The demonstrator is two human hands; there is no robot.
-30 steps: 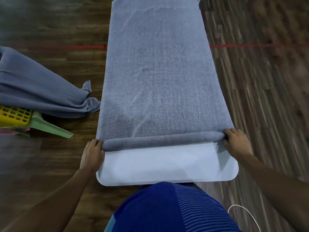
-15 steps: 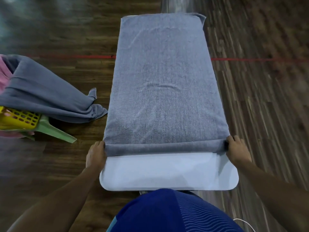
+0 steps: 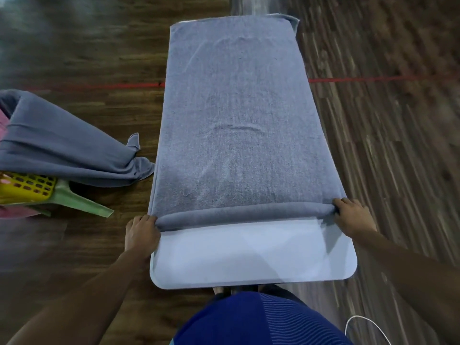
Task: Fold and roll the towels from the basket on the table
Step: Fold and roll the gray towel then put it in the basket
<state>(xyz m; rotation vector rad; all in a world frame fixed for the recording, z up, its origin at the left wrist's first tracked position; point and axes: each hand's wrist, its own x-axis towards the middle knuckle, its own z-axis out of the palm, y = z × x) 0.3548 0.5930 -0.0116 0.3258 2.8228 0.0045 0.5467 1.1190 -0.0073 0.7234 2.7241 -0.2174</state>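
Observation:
A grey-blue towel lies folded lengthwise along a narrow white table. Its near end is curled into a thin roll across the table's width. My left hand grips the roll's left end and my right hand grips its right end. To the left stands a yellow basket with green feet, and another grey towel spills out of it onto the floor side.
Dark wooden floor surrounds the table, crossed by a red line. A pink cloth shows at the basket's far left. A white cable lies near my right side. My blue shirt fills the bottom.
The view has tilted so the towel's far end now shows. Both hands keep their hold on the roll's ends, and the roll has grown slightly thicker.

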